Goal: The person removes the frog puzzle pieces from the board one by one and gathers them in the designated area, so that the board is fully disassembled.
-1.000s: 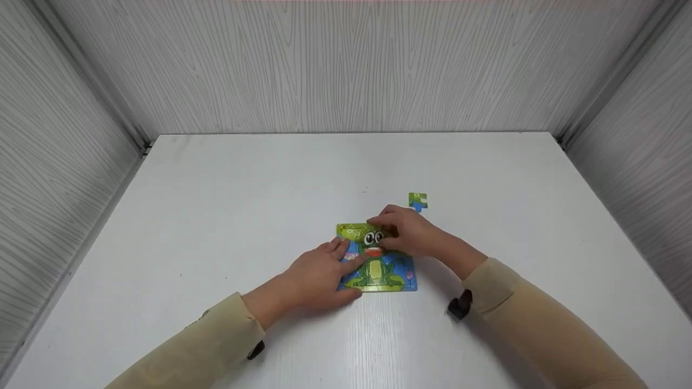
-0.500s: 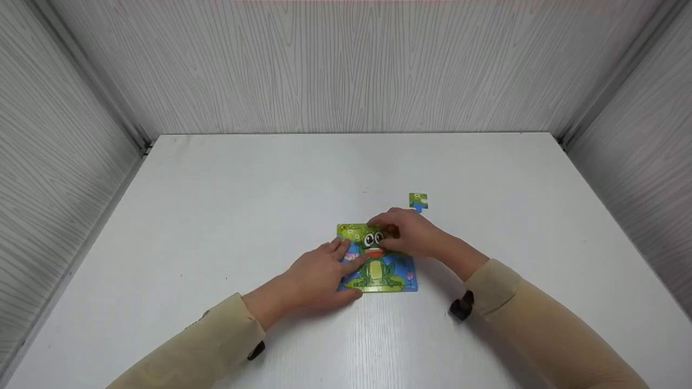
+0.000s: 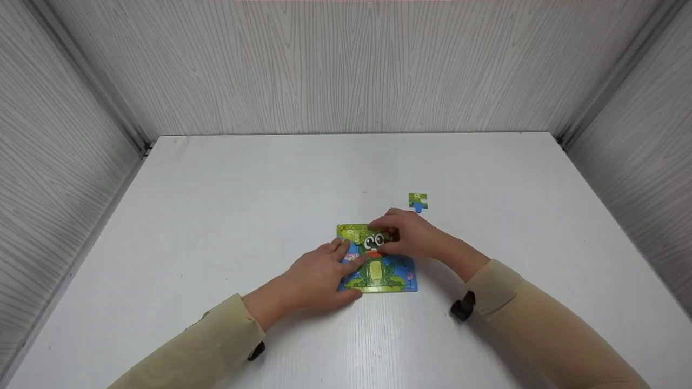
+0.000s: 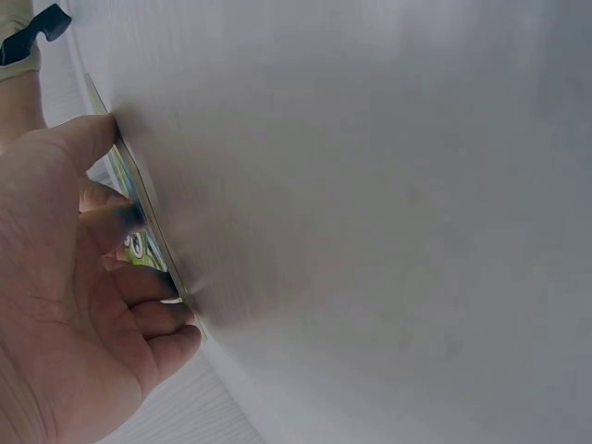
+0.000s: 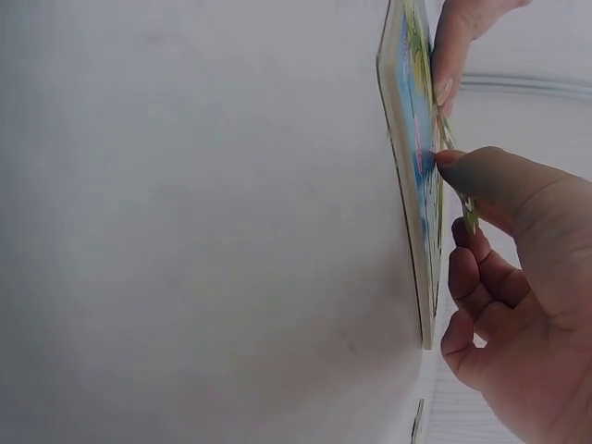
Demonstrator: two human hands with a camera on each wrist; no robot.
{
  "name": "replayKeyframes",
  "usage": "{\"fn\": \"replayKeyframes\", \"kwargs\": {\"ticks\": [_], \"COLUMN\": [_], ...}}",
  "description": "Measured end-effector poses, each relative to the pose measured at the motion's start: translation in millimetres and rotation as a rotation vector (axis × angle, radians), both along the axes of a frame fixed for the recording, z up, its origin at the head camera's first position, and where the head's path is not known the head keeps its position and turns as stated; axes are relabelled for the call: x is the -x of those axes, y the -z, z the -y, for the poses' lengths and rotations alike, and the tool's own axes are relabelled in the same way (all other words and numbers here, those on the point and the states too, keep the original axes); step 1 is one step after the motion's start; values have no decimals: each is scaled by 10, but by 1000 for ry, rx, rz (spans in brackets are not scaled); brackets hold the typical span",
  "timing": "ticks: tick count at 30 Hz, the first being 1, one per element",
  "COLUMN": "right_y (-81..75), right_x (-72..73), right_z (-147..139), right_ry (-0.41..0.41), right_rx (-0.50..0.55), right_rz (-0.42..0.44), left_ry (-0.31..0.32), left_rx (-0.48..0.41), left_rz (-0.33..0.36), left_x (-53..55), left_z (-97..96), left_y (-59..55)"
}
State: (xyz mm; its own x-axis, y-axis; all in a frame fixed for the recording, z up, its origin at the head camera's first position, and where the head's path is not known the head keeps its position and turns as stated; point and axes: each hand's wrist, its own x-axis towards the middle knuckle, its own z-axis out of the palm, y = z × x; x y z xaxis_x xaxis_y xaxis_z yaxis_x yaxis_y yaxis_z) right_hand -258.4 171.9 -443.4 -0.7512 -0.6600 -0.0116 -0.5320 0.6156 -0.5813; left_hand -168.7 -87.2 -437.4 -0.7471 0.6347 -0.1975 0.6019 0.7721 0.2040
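Note:
A square frog jigsaw puzzle [image 3: 400, 278] lies flat on the table in the head view, showing a green frog on blue. My left hand [image 3: 318, 276] rests on its left side, fingers extended over the picture and thumb at the near edge. Over the upper right part, my right hand [image 3: 413, 235] pinches a puzzle piece [image 3: 371, 241] with the frog's eyes between thumb and fingers. In the right wrist view this puzzle piece [image 5: 471, 215] is tilted above the board's face. My right fingers hide the board's upper right corner.
A loose green and blue puzzle piece [image 3: 417, 200] lies on the white table [image 3: 227, 194] just beyond my right hand. Pale wood-grain panels [image 3: 346, 65] stand at the back and along both sides.
The eyes piece shifts and tilts slightly under my right fingers, which move very little. My left hand keeps its place, and the loose piece stays where it was.

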Motion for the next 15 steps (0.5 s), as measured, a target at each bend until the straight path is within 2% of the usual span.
{"fn": "replayKeyframes", "kwargs": {"ticks": [5,9,15], "right_y": [-30,-78,-167], "right_x": [15,36,94], "right_z": [-37,-115,-296], "right_ry": [23,40,137], "right_rx": [13,48,92], "right_rz": [-2,-39,-51], "left_ry": [6,-2,-16], "left_rx": [-2,1,8], "left_rz": [-10,-6,5], "left_x": [8,8,1], "left_z": [5,-3,-7], "left_y": [5,3,0]}}
